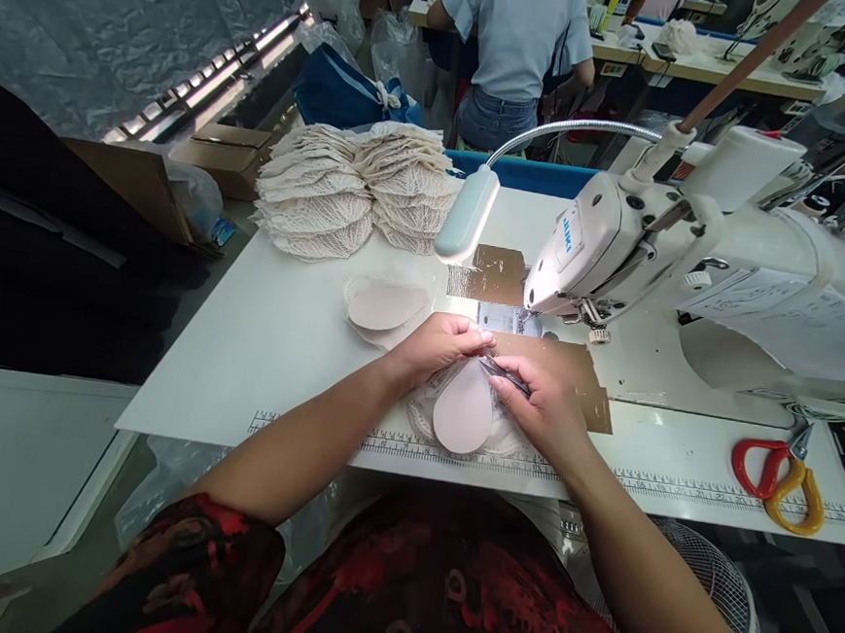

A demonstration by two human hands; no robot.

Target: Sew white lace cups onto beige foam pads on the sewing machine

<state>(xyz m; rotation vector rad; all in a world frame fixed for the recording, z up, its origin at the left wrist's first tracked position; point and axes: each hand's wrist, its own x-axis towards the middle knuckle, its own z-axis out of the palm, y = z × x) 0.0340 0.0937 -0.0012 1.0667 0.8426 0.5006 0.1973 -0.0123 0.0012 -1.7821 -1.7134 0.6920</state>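
My left hand [451, 343] pinches the upper edge of a lace piece with a pale teardrop-shaped pad [463, 412] on it, near the table's front edge. In my right hand [544, 399] is a small dark metal tool, seemingly thread snips [504, 373], its tip touching the top of the pad close to my left fingertips. Whether the tip is on a thread is too small to see. Beyond my left wrist lies a second lace piece with a pale pad [388, 306]. The sewing machine [582, 241] stands just past my hands, its needle area lit by a lamp [468, 215].
Two stacks of lace pieces [352, 189] sit at the table's back left. Red-and-yellow-handled scissors [782, 481] lie at the front right. Brown cardboard [571, 377] is fixed beside the needle plate, and a printed ruler [644, 482] runs along the front edge. A person [520, 51] sits ahead.
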